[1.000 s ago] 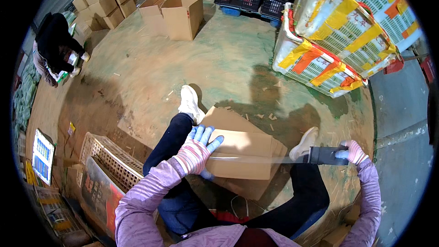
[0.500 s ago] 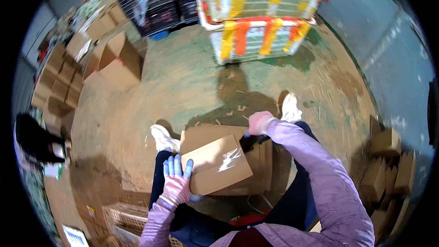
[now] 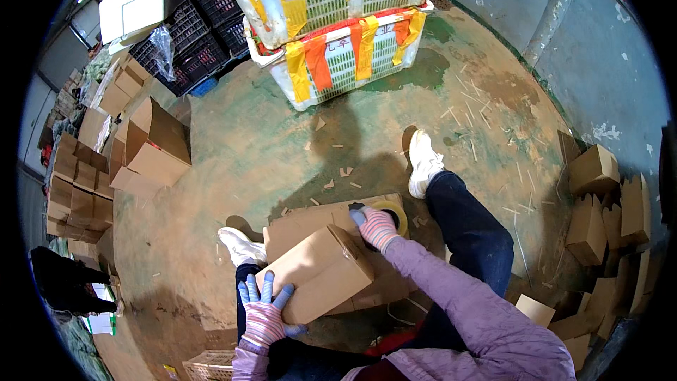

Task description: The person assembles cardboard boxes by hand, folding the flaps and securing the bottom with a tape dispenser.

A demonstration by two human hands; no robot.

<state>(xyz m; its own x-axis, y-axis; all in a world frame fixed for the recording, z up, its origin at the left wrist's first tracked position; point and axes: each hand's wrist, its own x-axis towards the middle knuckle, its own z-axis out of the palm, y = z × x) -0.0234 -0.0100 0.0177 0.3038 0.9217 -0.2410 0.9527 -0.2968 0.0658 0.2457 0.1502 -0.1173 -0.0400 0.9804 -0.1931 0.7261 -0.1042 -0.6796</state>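
Note:
A closed cardboard box (image 3: pixel 310 271) rests tilted on flat brown cardboard (image 3: pixel 296 227) between my legs. My left hand (image 3: pixel 266 314), in a striped glove with blue fingertips, lies on the box's left side, fingers spread and stretched out. My right hand (image 3: pixel 379 228), in a similar glove, is closed around a tape dispenser at the box's far right corner. The dispenser's yellowish tape roll (image 3: pixel 399 217) shows beyond my fingers; its handle is mostly hidden by the hand. A shiny strip of clear tape is on the box near its right upper edge.
Taped plastic crates (image 3: pixel 345 56) are stacked ahead. An open carton (image 3: pixel 159 148) stands at the left, with more small boxes (image 3: pixel 77 183) behind it. Several small cartons (image 3: pixel 589 229) lie at the right by the grey wall (image 3: pixel 486 0). Another person in dark clothing (image 3: pixel 63 286) is at far left.
The view has swung to the right. The box has been tipped, so its right end face now shows. My right hand has come nearer the box with the dispenser; my left hand stays on it.

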